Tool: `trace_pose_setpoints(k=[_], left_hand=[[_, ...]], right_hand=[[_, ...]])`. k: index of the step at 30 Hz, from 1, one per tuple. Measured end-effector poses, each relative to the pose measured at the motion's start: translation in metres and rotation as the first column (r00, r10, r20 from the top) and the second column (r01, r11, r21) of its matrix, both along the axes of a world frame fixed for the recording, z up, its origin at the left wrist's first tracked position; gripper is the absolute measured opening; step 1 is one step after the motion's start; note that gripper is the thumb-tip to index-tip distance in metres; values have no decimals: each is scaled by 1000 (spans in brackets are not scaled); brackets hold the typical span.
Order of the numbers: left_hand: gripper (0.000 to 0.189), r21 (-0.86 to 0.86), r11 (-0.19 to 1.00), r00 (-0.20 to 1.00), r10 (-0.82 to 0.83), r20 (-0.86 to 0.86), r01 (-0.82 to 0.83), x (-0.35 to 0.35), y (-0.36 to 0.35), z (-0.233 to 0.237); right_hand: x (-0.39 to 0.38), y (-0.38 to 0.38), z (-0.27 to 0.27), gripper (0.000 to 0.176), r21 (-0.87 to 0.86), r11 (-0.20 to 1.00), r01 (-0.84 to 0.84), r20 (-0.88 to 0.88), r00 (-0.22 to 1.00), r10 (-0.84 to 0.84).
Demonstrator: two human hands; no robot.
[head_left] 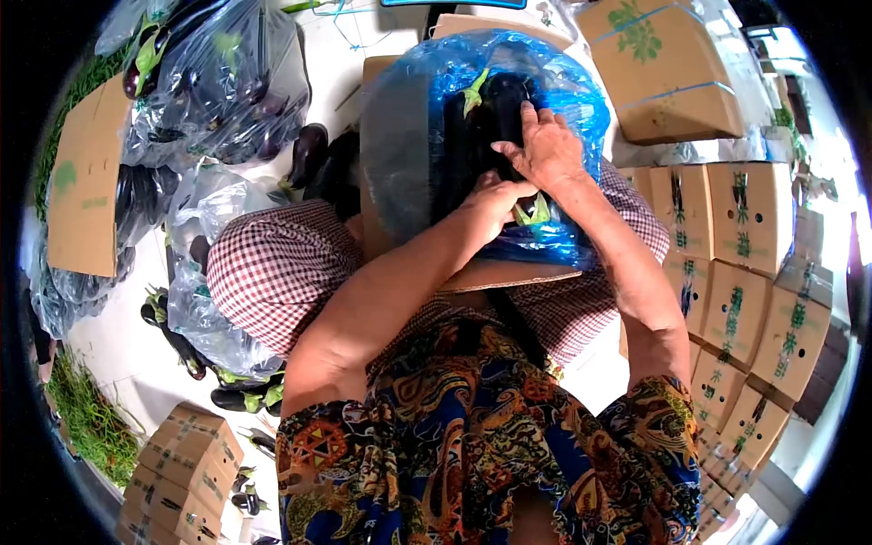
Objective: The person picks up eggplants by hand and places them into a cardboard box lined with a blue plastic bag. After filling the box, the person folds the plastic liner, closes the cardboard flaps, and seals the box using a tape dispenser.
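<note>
A cardboard box (514, 274) lined with blue plastic film (581, 91) stands between the knees, holding dark eggplants. My right hand (549, 154) rests on an eggplant (509, 91) on the box's right side, its fingers spread and stretched toward the far end. My left hand (490, 204) is lower in the box, its fingers curled over an eggplant whose green cap (534, 211) shows just below. Its fingertips are partly hidden near my right wrist. Another green stem (474, 91) points up at the far left of the box.
Clear plastic bags of eggplants (218, 82) lie at the upper left, with a cardboard sheet (86, 182) beside them. Loose eggplants (309, 154) lie left of the box. Stacked cartons (749, 218) fill the right; another carton stack (182, 472) stands lower left, near green vegetables (86, 409).
</note>
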State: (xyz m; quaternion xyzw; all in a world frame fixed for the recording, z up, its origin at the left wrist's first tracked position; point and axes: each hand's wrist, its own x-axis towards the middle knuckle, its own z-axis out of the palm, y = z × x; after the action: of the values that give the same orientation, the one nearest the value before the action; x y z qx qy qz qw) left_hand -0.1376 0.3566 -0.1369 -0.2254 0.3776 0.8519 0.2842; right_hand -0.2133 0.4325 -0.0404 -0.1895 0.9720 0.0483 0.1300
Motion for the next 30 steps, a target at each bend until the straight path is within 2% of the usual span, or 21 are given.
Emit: trace_pose_setpoints(k=[1,2,3,4,5,6,7,10,13,14,17,18,20,21,23,24,27,28,30], left_hand=[[73,-18,1000,999,-16,-40,15,-1,1,-4],[72,-231,972,985,-82,-154,45,-1,3,-10],[72,-449,892,959,-164,-230,45,-1,6,-19],[66,-687,723,945,-267,-187,68,2,-2,19],[60,-866,494,928,-353,-118,77,3,-9,39],[77,-848,527,913,-371,-171,56,4,-9,36],[79,-845,534,906,-373,-198,35,4,-7,33],[82,-814,581,896,-358,-262,-6,8,-3,22],[79,-584,812,958,-177,-225,13,-1,-6,0],[81,-828,561,910,-339,-239,-9,0,-6,-6],[88,-938,346,817,-540,-200,-1,6,-23,54],[95,-972,230,735,-650,-195,-54,5,-27,56],[95,-985,169,681,-725,-104,31,-1,-32,65],[96,-988,139,649,-758,-61,70,-3,-33,70],[96,-993,117,629,-773,-78,20,-1,-30,61],[97,-995,102,625,-776,-83,-5,1,-29,58],[97,-1000,26,566,-824,-24,-5,-2,-27,52],[97,-1000,-1,536,-844,5,8,-3,-24,51],[90,-999,12,544,-838,-35,-45,-4,-22,51]], right_hand=[[-1,2,0,82,-14,1000,3,7,1000,-3],[-3,5,-3,82,-37,999,33,2,999,-33],[-4,9,-10,81,-61,996,62,-3,998,-63],[-6,11,-14,80,-87,992,90,-9,996,-91],[-4,9,-15,79,-88,995,57,-43,997,-61],[0,10,-13,79,-91,995,27,-79,996,-34],[2,11,-12,79,-93,996,2,-114,993,-12],[-1,8,-7,78,-73,996,43,-30,999,-46],[0,5,-2,77,-72,996,45,28,999,-43],[0,5,0,77,-69,997,41,42,998,-38],[-2,10,10,73,-133,988,77,167,984,-54],[1,13,5,71,-126,992,22,126,992,-6],[5,18,-4,67,-107,991,-85,37,995,89],[7,17,-3,66,-95,993,-65,61,996,71],[11,12,0,64,-74,997,-26,110,993,34],[15,14,-6,61,-134,990,-34,70,997,44],[18,13,-12,54,-53,999,-12,108,994,17],[20,10,-13,46,-78,997,9,67,998,-4],[22,16,-16,43,-144,989,-28,-12,1000,27]])
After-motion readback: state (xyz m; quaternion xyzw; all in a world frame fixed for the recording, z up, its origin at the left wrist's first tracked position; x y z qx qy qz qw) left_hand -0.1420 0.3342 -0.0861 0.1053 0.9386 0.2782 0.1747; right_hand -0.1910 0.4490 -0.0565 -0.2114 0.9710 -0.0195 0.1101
